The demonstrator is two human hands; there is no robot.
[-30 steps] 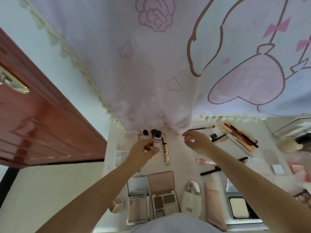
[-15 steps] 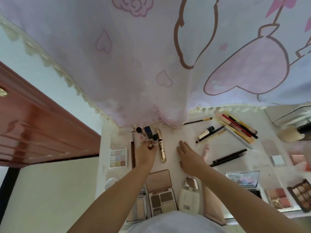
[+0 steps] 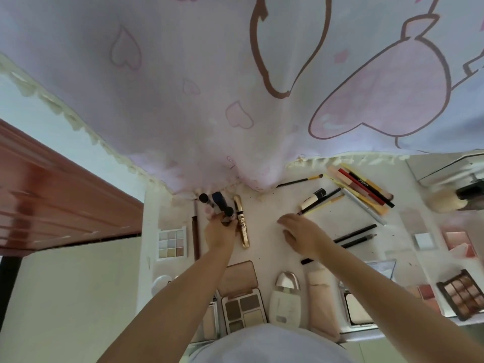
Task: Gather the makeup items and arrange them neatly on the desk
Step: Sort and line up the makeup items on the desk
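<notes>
Left hand [image 3: 220, 233] grips a small dark-capped tube [image 3: 229, 213] at centre frame, setting it upright into a row just under the curtain [image 3: 209, 100] hem. Three dark-capped tubes stand there, touching or nearly so: black cap [image 3: 203, 197], blue cap [image 3: 218, 199], and the held one. My read: short uprights go at the back so they stay visible and don't roll.

Gold mascara [image 3: 242, 221] lies flat just right of the held tube, long axis running up-frame, parallel to the row.

Right hand [image 3: 301, 233] is open, fingers extended, hovering low over the surface [image 3: 264, 213] right of centre, fingertips near the loose pencil ends. Probably reaching for the next stick.

Still unsorted: a white tube with black cap [image 3: 313, 199] with two or three sticks beside it, fanned; two black pencils [image 3: 355, 237] roughly parallel at mid right; a bundle of about five or six pencils [image 3: 361, 188] at upper right, exact count unclear.

Palettes: pastel grid palette [image 3: 172, 242] at left, brown eyeshadow palette [image 3: 242, 307] at bottom centre, dark palette [image 3: 462, 293] at lower right.
</notes>
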